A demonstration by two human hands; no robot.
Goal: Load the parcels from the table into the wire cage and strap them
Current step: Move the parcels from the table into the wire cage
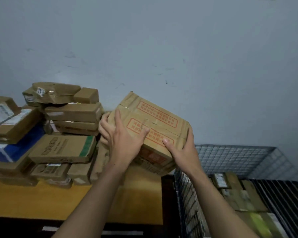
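A large brown cardboard parcel point(155, 117) with orange printed grids is tilted in the air over the table's right end, beside the wire cage point(234, 157). My left hand point(122, 141) grips its near left side, with the thumb lying on top and the fingers curled round the left edge. My right hand point(181, 152) holds the near right corner, thumb on the top face and fingers wrapped round the side. Many more brown parcels point(62, 148) are stacked on the yellow table point(41, 201) at the left.
Inside the cage lie several flat parcels point(236, 194) on a dark slatted floor. The cage's near mesh wall point(187, 203) stands right against the table's end. A blue package point(15, 150) sits among the stack. A pale wall is behind everything.
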